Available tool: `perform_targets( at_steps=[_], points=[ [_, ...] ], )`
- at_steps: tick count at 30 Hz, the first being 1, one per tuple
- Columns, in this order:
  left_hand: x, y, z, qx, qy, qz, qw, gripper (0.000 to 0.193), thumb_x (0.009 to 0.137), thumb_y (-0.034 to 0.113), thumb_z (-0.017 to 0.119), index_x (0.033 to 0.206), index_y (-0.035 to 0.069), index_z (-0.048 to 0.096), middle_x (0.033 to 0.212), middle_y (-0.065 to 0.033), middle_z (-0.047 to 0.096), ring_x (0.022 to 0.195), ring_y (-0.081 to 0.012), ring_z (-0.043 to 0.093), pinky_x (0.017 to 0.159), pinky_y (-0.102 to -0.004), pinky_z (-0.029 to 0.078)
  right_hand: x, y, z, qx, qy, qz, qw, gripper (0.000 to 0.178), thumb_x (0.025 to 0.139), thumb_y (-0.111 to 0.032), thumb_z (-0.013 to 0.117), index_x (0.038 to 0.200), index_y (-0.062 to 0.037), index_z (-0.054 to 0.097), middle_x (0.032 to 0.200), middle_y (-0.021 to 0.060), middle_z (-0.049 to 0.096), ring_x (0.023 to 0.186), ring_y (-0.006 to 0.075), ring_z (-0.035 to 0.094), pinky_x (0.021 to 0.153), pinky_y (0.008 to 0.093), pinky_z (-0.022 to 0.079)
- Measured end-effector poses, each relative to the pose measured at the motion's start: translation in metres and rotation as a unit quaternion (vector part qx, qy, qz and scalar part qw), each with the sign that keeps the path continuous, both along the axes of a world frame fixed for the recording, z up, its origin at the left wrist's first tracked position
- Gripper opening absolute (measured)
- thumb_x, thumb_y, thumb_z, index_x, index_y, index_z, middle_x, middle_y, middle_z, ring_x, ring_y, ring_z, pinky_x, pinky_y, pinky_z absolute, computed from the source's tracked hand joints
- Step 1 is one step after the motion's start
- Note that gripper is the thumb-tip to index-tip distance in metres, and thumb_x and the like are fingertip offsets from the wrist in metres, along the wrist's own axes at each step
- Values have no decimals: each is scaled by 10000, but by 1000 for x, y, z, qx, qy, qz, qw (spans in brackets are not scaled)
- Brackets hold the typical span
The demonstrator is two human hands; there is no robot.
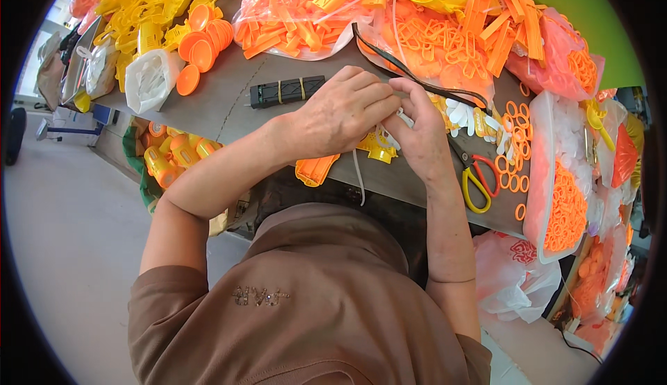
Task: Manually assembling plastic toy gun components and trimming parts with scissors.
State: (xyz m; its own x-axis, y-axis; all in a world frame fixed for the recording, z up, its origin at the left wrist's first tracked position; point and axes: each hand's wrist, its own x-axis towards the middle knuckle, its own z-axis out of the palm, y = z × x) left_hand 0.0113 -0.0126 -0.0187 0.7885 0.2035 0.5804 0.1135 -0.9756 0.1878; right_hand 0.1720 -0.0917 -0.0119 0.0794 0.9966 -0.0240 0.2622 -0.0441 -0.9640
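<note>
My left hand point(344, 107) is curled, its fingers meeting those of my right hand point(422, 128) above the table's near edge. Something small and whitish point(404, 116) shows at my right thumb and fingers; most of it is hidden. Just below the hands is a yellow perforated plastic piece point(379, 150); whether it is held or lying there is unclear. A thin white strip point(360, 180) hangs down past the table edge. Left of it, an orange plastic part point(316, 170) lies at the edge. A black ribbed bar with bands around it point(278, 93) lies beside my left wrist.
Red-and-yellow-handled scissors point(479, 180) lie right of my right wrist, near loose orange rings point(514, 135). Far right stands a clear tub point(533, 208) of orange rings. Heaped bags of orange parts point(299, 31), yellow pieces point(149, 10) and a white bag-lined container point(149, 83) fill the back.
</note>
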Motion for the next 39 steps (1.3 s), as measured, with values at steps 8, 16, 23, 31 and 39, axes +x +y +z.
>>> perform_targets(
  at_steps=[8,16,23,31,39],
  points=[
    [-9,-3,-11,-136,-94,33,986,529,599,-60,612,1119,8,545,1000,-122,567,896,-309,538,779,-388,449,30,-35,-15,104,-247,63,961,805,638,-135,793,1330,-21,400,1340,135,421,1223,275,434,992,370,384],
    [-13,-12,-11,-67,-78,8,995,434,656,-44,645,1082,-10,566,1062,-159,562,923,-328,565,806,-384,474,22,-28,-25,145,-244,128,950,789,647,-76,776,1333,-31,391,1294,148,413,1205,320,434,991,389,402],
    [-21,4,-6,-338,-133,45,931,425,689,31,736,1091,33,597,967,-62,597,882,-190,563,767,-311,471,18,-7,17,161,-159,114,967,783,664,4,739,1358,-28,378,1284,113,417,1201,224,466,996,350,439],
    [-31,12,-10,-344,-130,42,929,448,702,86,765,1117,57,601,910,-32,541,823,-148,540,735,-279,457,10,5,14,125,-1,113,986,771,685,19,726,1365,3,362,1317,104,418,1236,210,449,1038,348,392],
    [-37,16,-2,-306,-81,74,946,461,704,105,762,1144,88,626,874,-54,532,813,-187,535,719,-309,453,2,8,16,105,80,104,986,770,693,53,705,1370,32,339,1319,134,462,1227,218,466,1033,348,397]
  ],
)
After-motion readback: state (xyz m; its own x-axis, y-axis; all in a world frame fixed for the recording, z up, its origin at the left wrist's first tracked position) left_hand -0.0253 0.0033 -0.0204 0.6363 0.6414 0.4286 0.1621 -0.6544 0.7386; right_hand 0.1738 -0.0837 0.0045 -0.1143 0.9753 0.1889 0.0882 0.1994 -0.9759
